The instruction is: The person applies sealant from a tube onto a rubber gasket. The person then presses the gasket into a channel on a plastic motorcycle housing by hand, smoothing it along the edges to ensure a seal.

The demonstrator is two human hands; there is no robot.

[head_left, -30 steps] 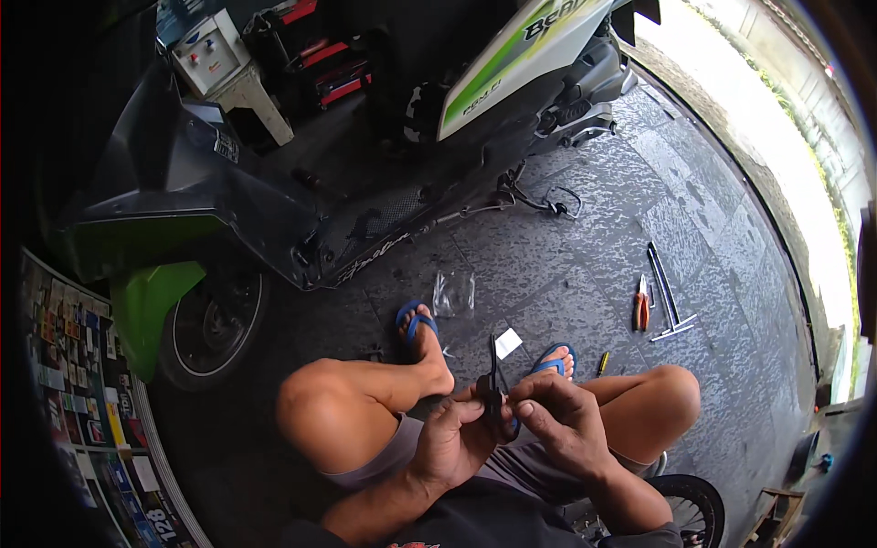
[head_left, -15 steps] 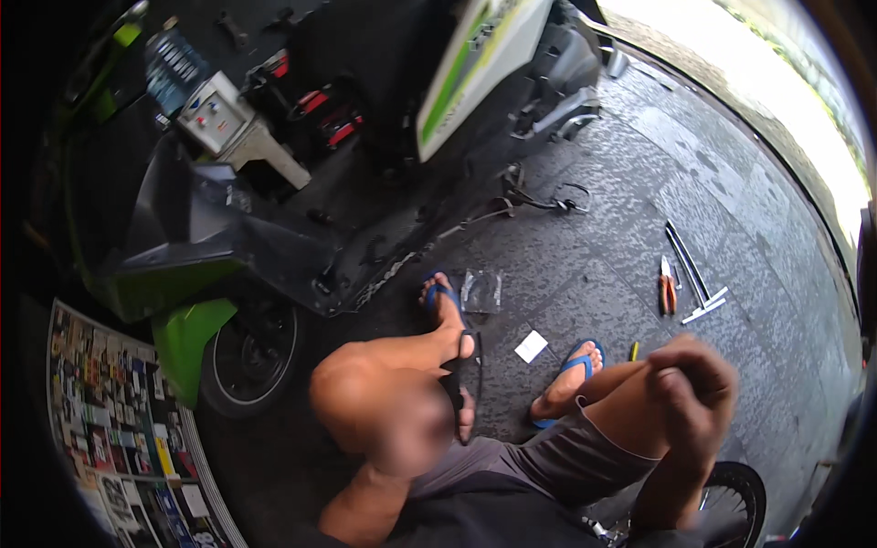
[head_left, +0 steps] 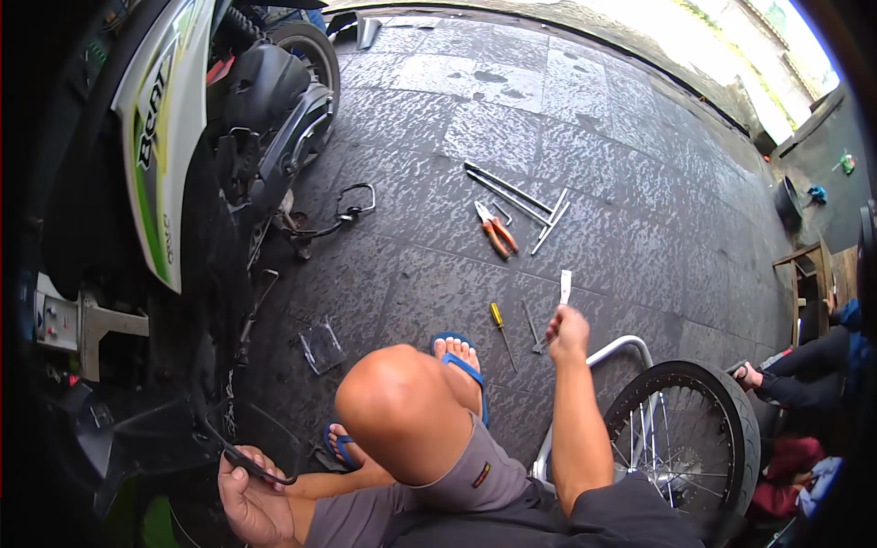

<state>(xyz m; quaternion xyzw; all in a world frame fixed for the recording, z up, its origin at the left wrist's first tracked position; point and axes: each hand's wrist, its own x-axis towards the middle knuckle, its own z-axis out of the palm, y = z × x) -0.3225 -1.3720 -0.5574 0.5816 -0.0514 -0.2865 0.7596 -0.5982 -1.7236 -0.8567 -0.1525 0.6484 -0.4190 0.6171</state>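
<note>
My left hand [head_left: 245,493] is low at the left, its fingers closed on a thin, curved black part [head_left: 265,472] beside the scooter's dark lower body. My right hand [head_left: 568,331] reaches out over the floor, fingers closed on a flat white piece [head_left: 565,285], perhaps paper. Nearby lie a yellow-handled screwdriver [head_left: 498,321] and a thin metal tool [head_left: 530,321]. Farther forward are orange-handled pliers [head_left: 501,239], a small hex key [head_left: 503,216] and long metal T-handle wrenches [head_left: 519,196]. A clear plastic bag [head_left: 322,349] lies left of my bent knee.
A white-and-green scooter [head_left: 169,146] takes up the left, its side stand on the tiles [head_left: 411,201]. To my right are a spoked wheel [head_left: 731,438] and a bent silver tube [head_left: 621,342]. Another person's leg [head_left: 795,374], wooden furniture [head_left: 813,283] and a dark bucket [head_left: 787,203] line the right edge.
The view has swung right. My hands have parted: the left carries the black part down and left, while the right has reached forward and taken hold of the white piece.
</note>
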